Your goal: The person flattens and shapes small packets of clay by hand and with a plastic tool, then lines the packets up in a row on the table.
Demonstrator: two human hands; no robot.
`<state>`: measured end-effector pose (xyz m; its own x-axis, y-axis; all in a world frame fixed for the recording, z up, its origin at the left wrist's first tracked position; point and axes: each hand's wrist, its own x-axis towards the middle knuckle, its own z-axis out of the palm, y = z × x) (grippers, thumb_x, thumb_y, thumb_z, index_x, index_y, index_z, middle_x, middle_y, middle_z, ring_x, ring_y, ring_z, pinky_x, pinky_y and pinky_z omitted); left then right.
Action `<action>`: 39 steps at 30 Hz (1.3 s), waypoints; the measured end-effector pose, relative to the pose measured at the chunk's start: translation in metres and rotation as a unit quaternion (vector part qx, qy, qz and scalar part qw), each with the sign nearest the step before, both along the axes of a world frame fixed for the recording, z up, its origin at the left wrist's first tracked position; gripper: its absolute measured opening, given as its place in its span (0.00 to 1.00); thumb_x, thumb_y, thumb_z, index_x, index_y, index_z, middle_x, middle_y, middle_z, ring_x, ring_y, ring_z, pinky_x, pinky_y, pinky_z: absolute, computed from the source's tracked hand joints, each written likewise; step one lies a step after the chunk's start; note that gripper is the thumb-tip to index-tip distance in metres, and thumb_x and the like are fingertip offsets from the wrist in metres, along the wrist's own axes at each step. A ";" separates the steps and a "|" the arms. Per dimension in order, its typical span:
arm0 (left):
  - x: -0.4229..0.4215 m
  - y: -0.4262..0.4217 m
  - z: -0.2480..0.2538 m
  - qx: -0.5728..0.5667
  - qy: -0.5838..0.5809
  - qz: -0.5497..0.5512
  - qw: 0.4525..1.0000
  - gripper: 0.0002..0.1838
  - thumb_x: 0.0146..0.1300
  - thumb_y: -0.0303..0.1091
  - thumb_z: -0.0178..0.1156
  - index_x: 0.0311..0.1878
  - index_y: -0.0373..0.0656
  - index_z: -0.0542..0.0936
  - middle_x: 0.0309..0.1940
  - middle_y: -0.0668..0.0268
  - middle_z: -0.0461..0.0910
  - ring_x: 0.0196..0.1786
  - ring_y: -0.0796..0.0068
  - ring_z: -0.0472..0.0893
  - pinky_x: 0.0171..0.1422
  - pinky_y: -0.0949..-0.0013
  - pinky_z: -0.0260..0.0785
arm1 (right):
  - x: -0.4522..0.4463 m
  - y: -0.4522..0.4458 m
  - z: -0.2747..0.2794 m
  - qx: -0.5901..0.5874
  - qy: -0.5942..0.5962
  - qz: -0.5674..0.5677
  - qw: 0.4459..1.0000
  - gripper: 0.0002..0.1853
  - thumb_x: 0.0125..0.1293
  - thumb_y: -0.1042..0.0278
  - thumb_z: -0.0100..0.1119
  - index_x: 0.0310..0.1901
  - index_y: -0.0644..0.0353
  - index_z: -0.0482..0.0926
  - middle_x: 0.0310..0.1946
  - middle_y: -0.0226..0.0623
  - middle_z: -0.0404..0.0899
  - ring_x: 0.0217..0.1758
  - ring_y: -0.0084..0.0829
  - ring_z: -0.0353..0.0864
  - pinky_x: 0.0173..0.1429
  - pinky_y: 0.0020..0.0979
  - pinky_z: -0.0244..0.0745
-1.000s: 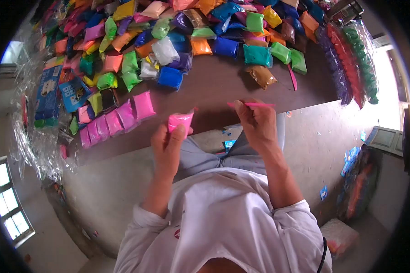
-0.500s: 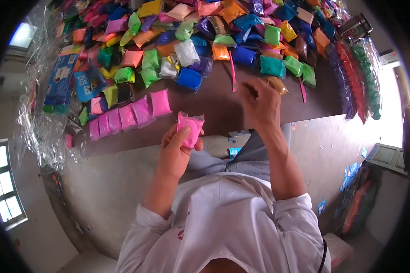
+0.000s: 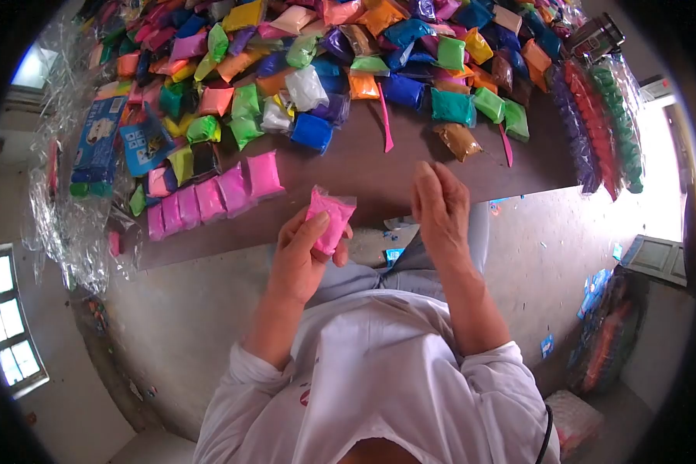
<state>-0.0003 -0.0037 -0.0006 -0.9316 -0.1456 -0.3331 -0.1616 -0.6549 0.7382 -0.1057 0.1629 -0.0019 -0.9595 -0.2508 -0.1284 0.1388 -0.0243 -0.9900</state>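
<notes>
My left hand point(image 3: 305, 243) is closed around a small clear packet of pink clay point(image 3: 331, 222), held upright just off the table's front edge. My right hand point(image 3: 439, 203) is raised to the right with its fingers curled together; whether anything is pinched in them is hidden. Beyond it lies a brown packet point(image 3: 458, 142). A row of several pink packets point(image 3: 211, 199) stands along the table's front left.
A heap of many-coloured packets point(image 3: 348, 62) covers the back of the brown table point(image 3: 348, 174). Two pink plastic sticks lie there, one of them point(image 3: 385, 120) mid-table. Blue boxes point(image 3: 100, 131) and clear wrap stand left; long purple, red and green packs point(image 3: 591, 127) hang right.
My right hand has come back from near the brown packet toward my body, leaving that packet in full view. My left hand still holds the pink packet, nearly in place.
</notes>
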 end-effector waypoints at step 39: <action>0.008 0.019 0.009 -0.253 -0.024 -0.125 0.959 0.15 0.65 0.40 0.53 0.37 0.35 0.75 0.25 0.65 0.76 0.22 0.81 0.74 0.27 0.77 0.66 | 0.022 -0.010 -0.015 -0.241 -0.191 0.241 0.921 0.11 0.68 0.63 0.53 0.37 0.63 0.77 0.30 0.26 0.77 0.31 0.15 0.74 0.34 0.18 0.69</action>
<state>0.0078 0.0149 0.0081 -0.9435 -0.0736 -0.3232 -0.3097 -0.1518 0.9386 -0.0841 0.1528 -0.0173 -0.6300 -0.7512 -0.1967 0.5849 -0.2924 -0.7566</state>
